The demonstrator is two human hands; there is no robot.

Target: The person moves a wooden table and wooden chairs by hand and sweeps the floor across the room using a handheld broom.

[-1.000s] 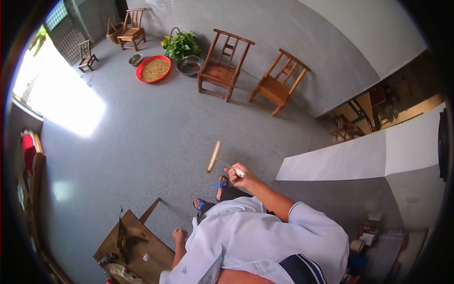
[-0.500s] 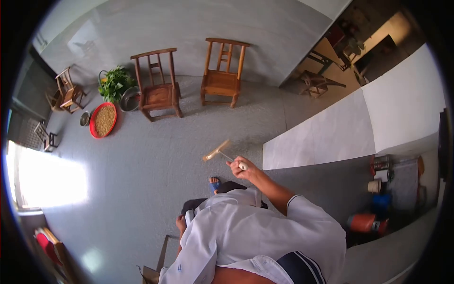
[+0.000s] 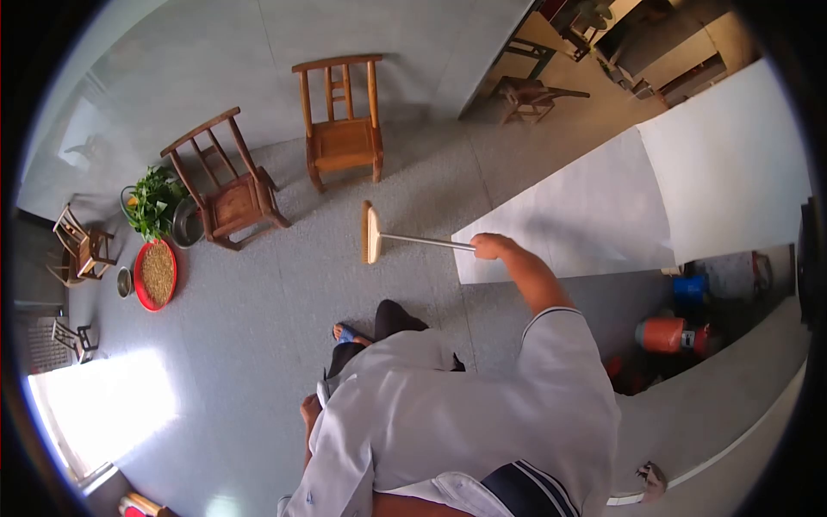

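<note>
My right hand point(image 3: 489, 246) is closed around the metal handle of a broom point(image 3: 374, 237), with my arm stretched forward. The broom has a wide cream head with a strip of tan bristles on its left side. Its handle runs sideways from the head to my fist. Whether the bristles touch the floor I cannot make out. My left hand point(image 3: 310, 407) hangs low beside my body, near the hem of my light shirt. Its fingers are too small and partly hidden to read.
Two wooden chairs point(image 3: 345, 145) point(image 3: 234, 207) stand along the grey wall. Left of them are leafy greens point(image 3: 155, 202), a metal basin point(image 3: 187, 224) and a red tray point(image 3: 175, 276) of tan pieces. A white partition point(image 3: 568, 215) rises at right. An orange container point(image 3: 662, 334) lies beyond it.
The broom has swung from a foreshortened tilt to lying sideways in view, its head turned upright. My right arm has reached further forward and right. The view has turned, shifting the chairs left.
</note>
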